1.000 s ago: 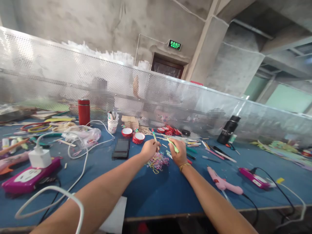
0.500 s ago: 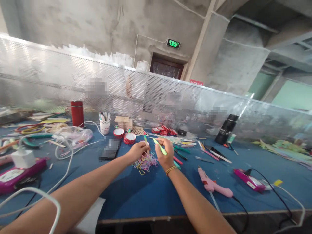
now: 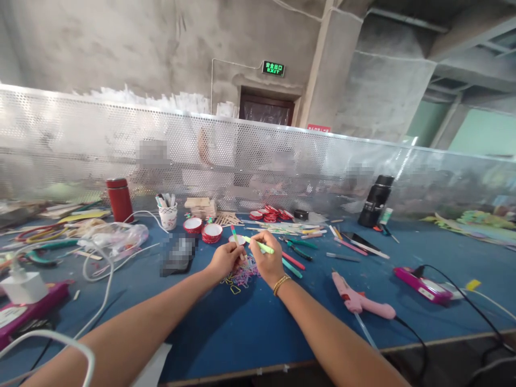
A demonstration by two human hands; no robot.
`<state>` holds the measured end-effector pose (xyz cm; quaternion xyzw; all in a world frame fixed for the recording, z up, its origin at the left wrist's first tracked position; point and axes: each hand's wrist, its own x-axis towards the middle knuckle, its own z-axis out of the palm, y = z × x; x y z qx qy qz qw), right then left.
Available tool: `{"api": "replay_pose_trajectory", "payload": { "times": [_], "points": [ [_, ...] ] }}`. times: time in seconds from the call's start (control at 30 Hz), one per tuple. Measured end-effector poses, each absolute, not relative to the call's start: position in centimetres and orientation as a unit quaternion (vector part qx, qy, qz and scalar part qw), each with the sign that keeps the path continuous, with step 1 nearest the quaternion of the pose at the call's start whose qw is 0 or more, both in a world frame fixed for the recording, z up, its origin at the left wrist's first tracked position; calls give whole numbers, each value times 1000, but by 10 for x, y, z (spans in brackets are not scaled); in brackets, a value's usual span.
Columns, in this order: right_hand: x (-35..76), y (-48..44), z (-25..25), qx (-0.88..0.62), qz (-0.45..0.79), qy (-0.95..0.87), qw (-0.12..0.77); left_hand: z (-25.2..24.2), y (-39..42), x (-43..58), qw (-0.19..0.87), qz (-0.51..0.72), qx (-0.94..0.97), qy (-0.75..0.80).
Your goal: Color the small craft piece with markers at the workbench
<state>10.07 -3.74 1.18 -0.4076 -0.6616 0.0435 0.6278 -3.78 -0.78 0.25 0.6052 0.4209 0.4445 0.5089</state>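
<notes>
My left hand (image 3: 226, 261) is closed around the lower part of a wooden craft stick (image 3: 235, 236), which stands nearly upright with red and green colouring at its top. In my right hand (image 3: 267, 260) is a yellow-green marker pen (image 3: 264, 247), its tip pointing left, close to the stick. Whether tip and stick touch, I cannot tell. Just beneath both hands lies a heap of coloured paper clips (image 3: 245, 274), partly covered by the fingers. A pink-red pen (image 3: 294, 260) and a teal pen (image 3: 292, 269) rest right of my right hand.
Red-and-white round tins (image 3: 212, 233) and a cup of pens (image 3: 167, 215) stand behind, beside a phone (image 3: 179, 255). Green-handled pliers (image 3: 298, 248), a pink glue gun (image 3: 358, 298) and a black bottle (image 3: 375, 203) are rightward. White cables (image 3: 108, 285) loop across the left, near a red flask (image 3: 119, 201).
The marker has turned from steeply slanted to flatter, its tip now nearer the stick. My right hand has shifted slightly, and the whole view has tilted a little.
</notes>
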Motion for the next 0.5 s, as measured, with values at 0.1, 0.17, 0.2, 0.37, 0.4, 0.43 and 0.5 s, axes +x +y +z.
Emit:
{"api": "replay_pose_trajectory", "payload": {
  "times": [0.1,0.17,0.2,0.37,0.4,0.43,0.5],
  "points": [
    [101,-36,11,-404,41,-657,635,7,-10,-38,487,441,617,434],
    [101,-36,11,-402,34,-660,634,10,-11,-38,483,439,622,432],
    [102,-35,10,-401,33,-661,633,10,-11,-39,489,436,625,425],
    [101,-34,7,-406,43,-668,622,-2,-5,-40,518,422,613,421],
    [101,-34,6,-410,45,-671,616,-6,-3,-39,519,423,611,423],
    [101,-34,6,-414,47,-672,612,-8,-2,-39,519,424,611,421],
    [102,-33,5,-423,48,-670,608,-12,0,-39,521,425,614,414]
  ]
}}
